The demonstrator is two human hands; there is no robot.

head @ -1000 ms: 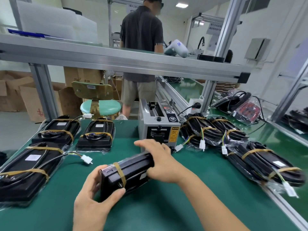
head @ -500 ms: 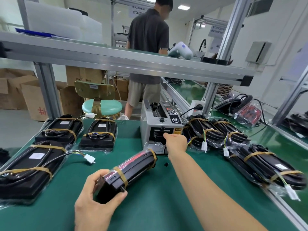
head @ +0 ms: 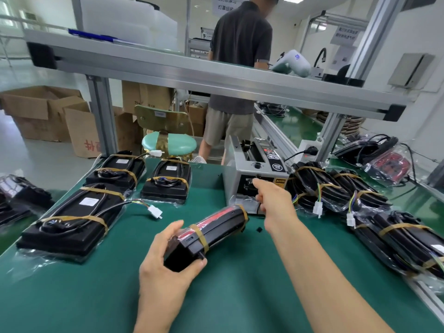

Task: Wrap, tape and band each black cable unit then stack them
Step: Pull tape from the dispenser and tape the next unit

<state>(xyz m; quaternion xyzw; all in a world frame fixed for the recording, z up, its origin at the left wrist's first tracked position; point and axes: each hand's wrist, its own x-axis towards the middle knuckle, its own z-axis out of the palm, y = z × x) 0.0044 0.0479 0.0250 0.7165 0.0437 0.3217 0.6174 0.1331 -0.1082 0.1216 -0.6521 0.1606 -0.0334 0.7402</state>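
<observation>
1. Green bench (head: pixel 228 296): wrapped unit (head: pixel 209 234) lies mid-bench, near end gripped by L hand (head: pixel 168 265), fingers curled round it. Keep it steady.
2. Tape dispenser (head: pixel 254 179): R hand (head: pixel 271 200) at its slot, fingertips pinched; can't tell if tape's caught. Pull straight, w/o twisting.

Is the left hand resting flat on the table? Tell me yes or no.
No, the left hand grips the near end of the wrapped black unit, tilted above the green table.
</observation>
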